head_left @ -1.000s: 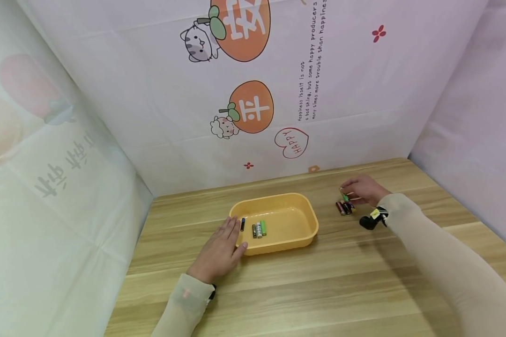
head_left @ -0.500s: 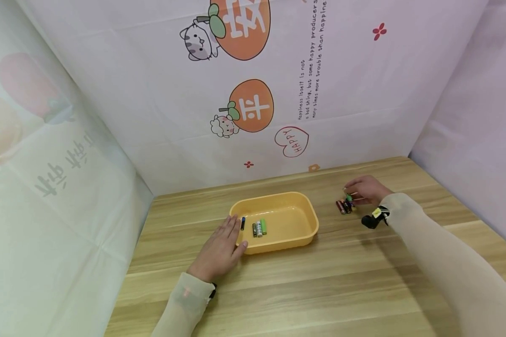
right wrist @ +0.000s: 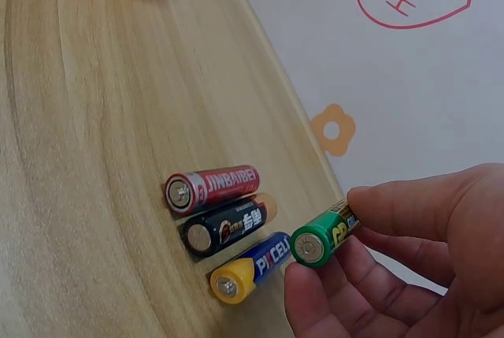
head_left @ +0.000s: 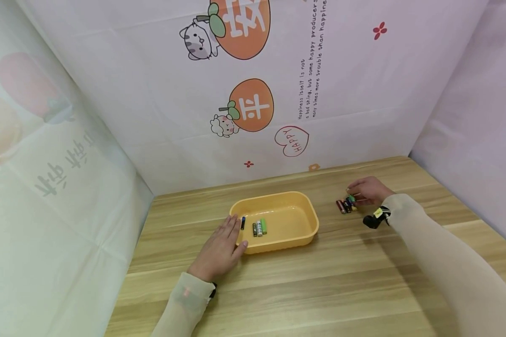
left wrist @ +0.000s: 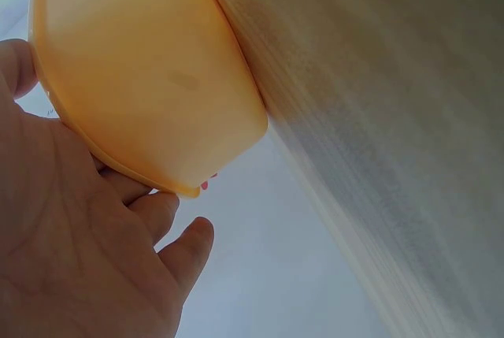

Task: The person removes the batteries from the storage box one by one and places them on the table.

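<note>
My right hand (head_left: pixel 370 188) pinches a green GP battery (right wrist: pixel 321 240) between thumb and fingers, at the far right of the table. Beside it in the right wrist view lie a red battery (right wrist: pixel 224 187), a black one (right wrist: pixel 230 225) and a blue-and-yellow one (right wrist: pixel 250 269), side by side on the wood. My left hand (head_left: pixel 219 250) rests against the left end of a yellow plastic tray (head_left: pixel 278 244), fingers along the rim, thumb at the front corner. Inside the tray, a green battery (head_left: pixel 263 226), a white one (head_left: pixel 259 228) and a dark one (head_left: pixel 255 230) form a row.
A blue-and-black battery (head_left: pixel 242 223) lies apart near the tray's left wall. Behind the wooden table (head_left: pixel 303 290) hangs a printed white cloth (head_left: pixel 160 140), with more cloth at both sides. A black wrist camera (head_left: pixel 372 221) hangs below the right cuff.
My right hand has shifted slightly right with the green battery, and more of the batteries beneath it show. The left hand and tray have stayed in place.
</note>
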The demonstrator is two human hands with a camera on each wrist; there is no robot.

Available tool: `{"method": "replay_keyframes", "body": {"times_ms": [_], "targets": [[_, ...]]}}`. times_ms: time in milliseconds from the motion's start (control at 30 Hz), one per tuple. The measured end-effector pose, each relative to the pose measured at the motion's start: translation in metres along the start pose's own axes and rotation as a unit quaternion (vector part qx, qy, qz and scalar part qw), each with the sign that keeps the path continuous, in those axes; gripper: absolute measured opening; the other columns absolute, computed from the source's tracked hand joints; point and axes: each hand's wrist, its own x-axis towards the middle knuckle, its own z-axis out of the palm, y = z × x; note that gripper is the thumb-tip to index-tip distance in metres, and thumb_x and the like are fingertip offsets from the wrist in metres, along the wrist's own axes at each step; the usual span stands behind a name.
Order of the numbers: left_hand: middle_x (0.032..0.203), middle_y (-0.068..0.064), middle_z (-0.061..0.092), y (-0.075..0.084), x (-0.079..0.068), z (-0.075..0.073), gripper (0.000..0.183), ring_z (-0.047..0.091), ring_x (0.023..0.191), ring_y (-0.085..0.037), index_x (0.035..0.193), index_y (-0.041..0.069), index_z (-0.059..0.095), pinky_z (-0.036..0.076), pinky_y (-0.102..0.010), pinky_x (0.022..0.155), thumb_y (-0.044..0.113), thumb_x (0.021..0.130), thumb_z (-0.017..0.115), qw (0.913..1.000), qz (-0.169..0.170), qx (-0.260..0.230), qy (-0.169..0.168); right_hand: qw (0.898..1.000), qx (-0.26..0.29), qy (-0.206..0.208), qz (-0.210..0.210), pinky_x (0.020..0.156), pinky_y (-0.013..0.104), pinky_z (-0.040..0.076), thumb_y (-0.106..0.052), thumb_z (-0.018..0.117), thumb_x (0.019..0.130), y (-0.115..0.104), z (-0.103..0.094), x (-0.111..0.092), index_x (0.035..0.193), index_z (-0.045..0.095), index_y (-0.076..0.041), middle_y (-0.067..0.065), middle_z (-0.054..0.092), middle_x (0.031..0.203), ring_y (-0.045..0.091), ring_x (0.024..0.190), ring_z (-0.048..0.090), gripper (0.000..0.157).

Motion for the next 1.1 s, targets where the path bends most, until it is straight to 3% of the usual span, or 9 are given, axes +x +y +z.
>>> {"method": "replay_keyframes", "body": {"times_ms": [333,567,1100], "targets": [[0.161,-0.012,0.016,-0.001,0.0,0.0,0.068,0.007,0.147,-0.023,0.154,0.001,0.021,0.016,-0.041,0.116,0.045,0.104,0.035,1.0,0.001,0.0,0.002,1.0,-0.015,0.002,-0.002,0.078,0.038,0.056,-0.012,0.055,0.099,0.009,-0.001,0.003,0.136,0.041,0.016,0.011,0.065,0.106,0.017,0.085,0.065,0.048],[0.162,-0.01,0.013,-0.001,0.0,0.0,0.074,0.005,0.148,-0.022,0.155,0.002,0.018,0.015,-0.04,0.116,0.055,0.103,0.021,0.9999,-0.003,0.007,-0.007,1.0,-0.007,0.011,-0.001,0.076,0.036,0.057,-0.011,0.057,0.098,0.016,-0.003,0.005,0.135,0.042,0.017,0.003,0.068,0.095,0.013,0.08,0.066,0.048],[0.161,-0.011,0.014,-0.001,0.0,0.001,0.07,0.006,0.147,-0.023,0.155,0.002,0.019,0.016,-0.041,0.116,0.051,0.104,0.027,1.0,0.0,0.002,-0.004,1.0,0.004,0.012,0.013,0.08,0.039,0.056,-0.007,0.056,0.097,0.018,-0.003,-0.001,0.135,0.04,0.018,0.004,0.068,0.095,0.014,0.083,0.065,0.048]]}}
